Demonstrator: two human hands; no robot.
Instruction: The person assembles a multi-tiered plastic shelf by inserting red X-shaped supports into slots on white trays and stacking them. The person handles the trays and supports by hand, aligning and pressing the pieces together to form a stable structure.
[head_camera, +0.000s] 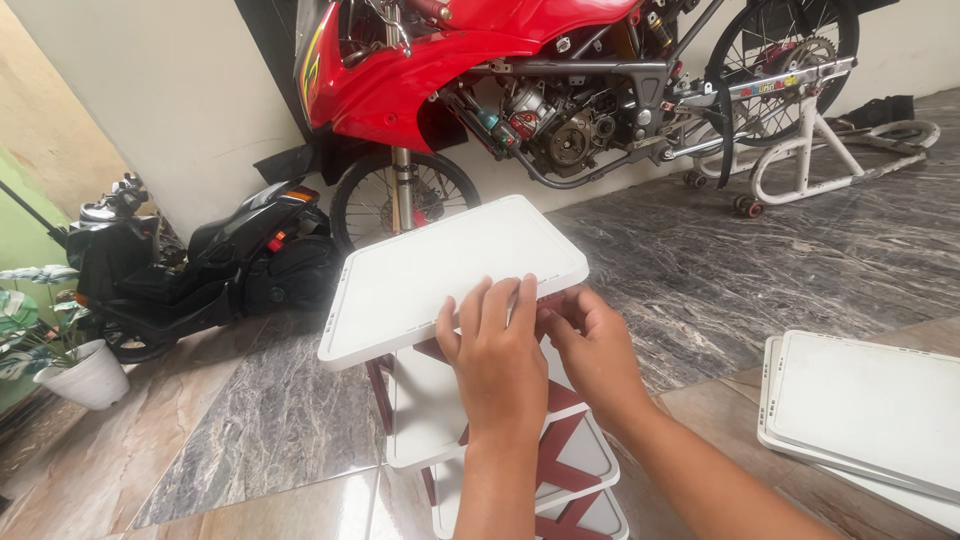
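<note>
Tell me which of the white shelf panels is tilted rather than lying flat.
The top panel under both hands, left hand and right hand, sits tilted on the rack. The stacked panels on the floor at right lie flat.

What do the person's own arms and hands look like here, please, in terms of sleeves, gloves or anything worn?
Both forearms are bare as far as the frame shows, with no sleeve in view. The left hand and the right hand wear no gloves, and no ring, watch or bracelet can be seen. The fingernails that show are short and unpainted.

2 bare hands (500, 350), forearms unsleeved, no rings.
</note>
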